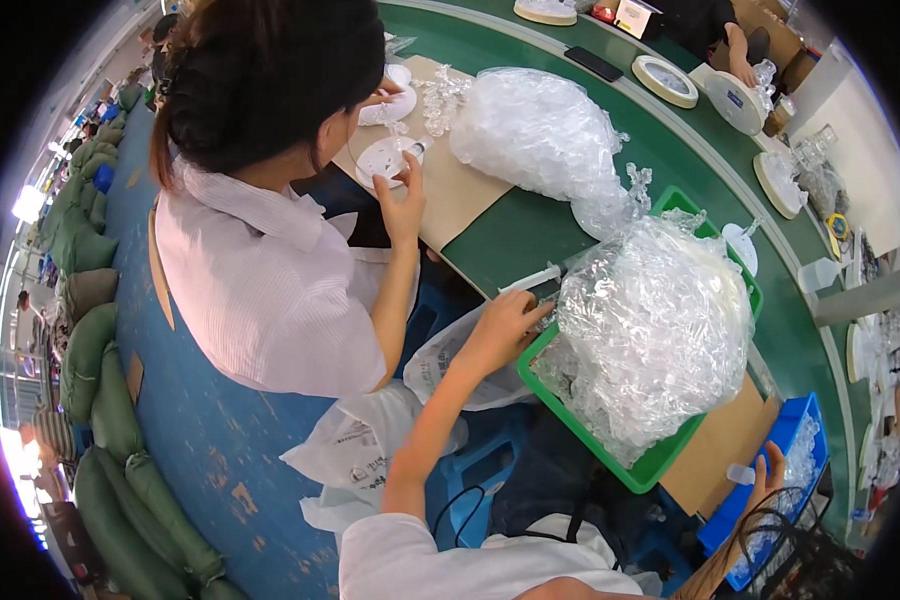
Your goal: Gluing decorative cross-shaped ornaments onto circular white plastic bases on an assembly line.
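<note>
My left hand (503, 330) reaches to the near left corner of a green plastic basket (642, 480). Its fingers are bent closed at small clear plastic pieces, and what they grip, if anything, is hidden. Just beyond the fingers lies a white syringe-like tube (530, 280). A big bulging clear plastic bag (660, 340) full of clear parts fills the basket. At the lower right, my right hand (763, 482) is closed on a small clear plastic cup (740, 474), above a blue basket (715, 530) holding clear plastic pieces.
On my left sits a co-worker (260, 270), handling white round discs (388, 160) on a cardboard sheet (475, 190). Another clear bag (535, 130) lies on the green table (510, 245). Across it, a person's hand (743, 70) is near discs. A blue stool (480, 470) stands below.
</note>
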`<move>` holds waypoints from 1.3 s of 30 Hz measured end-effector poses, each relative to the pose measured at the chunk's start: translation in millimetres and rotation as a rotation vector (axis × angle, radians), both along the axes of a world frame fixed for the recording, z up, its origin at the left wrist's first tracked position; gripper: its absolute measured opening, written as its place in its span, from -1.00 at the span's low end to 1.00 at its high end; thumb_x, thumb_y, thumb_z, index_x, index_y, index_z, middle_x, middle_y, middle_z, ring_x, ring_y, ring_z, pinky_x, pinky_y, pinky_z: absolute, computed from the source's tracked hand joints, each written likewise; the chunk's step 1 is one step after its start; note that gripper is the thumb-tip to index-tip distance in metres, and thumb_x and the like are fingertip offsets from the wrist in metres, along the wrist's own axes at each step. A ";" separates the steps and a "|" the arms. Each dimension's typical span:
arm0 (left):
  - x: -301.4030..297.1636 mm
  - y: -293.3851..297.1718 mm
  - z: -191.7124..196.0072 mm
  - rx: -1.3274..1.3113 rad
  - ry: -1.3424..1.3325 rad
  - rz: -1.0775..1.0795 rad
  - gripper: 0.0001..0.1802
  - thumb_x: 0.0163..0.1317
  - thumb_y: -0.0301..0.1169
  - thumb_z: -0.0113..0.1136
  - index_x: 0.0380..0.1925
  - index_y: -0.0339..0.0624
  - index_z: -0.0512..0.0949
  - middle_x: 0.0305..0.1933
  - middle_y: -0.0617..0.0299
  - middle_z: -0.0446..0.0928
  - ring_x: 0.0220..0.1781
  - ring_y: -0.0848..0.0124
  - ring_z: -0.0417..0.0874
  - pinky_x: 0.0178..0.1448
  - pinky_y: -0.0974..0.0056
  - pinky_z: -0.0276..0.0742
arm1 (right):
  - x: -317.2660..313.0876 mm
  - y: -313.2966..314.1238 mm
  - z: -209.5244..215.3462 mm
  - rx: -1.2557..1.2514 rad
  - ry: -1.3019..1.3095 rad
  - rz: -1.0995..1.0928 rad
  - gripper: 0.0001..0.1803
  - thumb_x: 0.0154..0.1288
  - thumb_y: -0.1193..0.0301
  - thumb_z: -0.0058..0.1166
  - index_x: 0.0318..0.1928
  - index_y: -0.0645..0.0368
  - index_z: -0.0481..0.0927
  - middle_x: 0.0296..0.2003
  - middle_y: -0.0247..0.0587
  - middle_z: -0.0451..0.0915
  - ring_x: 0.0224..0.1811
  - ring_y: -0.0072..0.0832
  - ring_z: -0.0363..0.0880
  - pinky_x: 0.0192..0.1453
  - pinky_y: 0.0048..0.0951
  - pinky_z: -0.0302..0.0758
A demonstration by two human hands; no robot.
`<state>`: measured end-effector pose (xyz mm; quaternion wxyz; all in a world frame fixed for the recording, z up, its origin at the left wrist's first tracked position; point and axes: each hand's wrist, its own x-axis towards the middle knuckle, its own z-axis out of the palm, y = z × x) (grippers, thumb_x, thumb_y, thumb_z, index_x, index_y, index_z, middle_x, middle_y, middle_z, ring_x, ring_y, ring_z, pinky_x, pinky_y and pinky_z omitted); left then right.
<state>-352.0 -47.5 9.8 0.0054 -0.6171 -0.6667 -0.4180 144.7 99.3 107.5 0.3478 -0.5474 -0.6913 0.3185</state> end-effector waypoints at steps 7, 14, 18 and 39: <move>-6.3 -1.3 -6.5 -0.195 0.110 -0.023 -0.47 -0.22 -0.46 0.31 -0.09 -0.12 0.52 -0.33 0.13 0.39 -0.21 0.16 0.46 -0.13 0.15 0.41 | -31.7 -14.5 9.2 -0.022 -0.011 0.011 -0.69 0.31 0.45 0.00 0.05 0.25 0.45 0.00 -0.20 0.47 0.07 -0.48 0.40 0.19 -0.44 0.29; 26.9 -57.4 68.4 -0.081 -0.171 0.139 -0.61 -0.19 -0.51 0.32 -0.23 -0.12 0.62 -0.36 0.16 0.46 -0.30 0.23 0.51 -0.22 0.24 0.45 | -29.6 -35.2 7.4 -0.042 0.091 -0.085 -0.68 0.30 0.45 -0.01 0.04 0.26 0.44 -0.01 -0.24 0.46 0.01 -0.51 0.43 0.11 -0.49 0.33; 65.8 -42.6 87.0 -0.194 0.072 -0.074 -0.53 -0.21 -0.42 0.39 -0.17 -0.17 0.56 -0.37 0.10 0.41 -0.30 0.17 0.46 -0.25 0.23 0.41 | -30.1 -43.3 -9.9 -0.144 0.257 -0.035 -0.67 0.25 0.46 0.02 0.03 0.24 0.45 -0.04 -0.25 0.49 0.01 -0.50 0.44 0.09 -0.47 0.36; 212.2 -62.0 115.9 -0.084 -0.760 -0.068 -0.69 0.19 -0.24 0.14 -0.36 -0.33 0.56 -0.48 0.14 0.53 -0.45 0.41 0.51 -0.33 0.37 0.37 | -68.4 366.5 -79.4 0.219 -0.765 0.098 -0.41 -0.12 0.37 0.20 0.04 0.11 0.43 -0.01 -0.06 0.45 0.08 -0.12 0.42 0.09 -0.14 0.45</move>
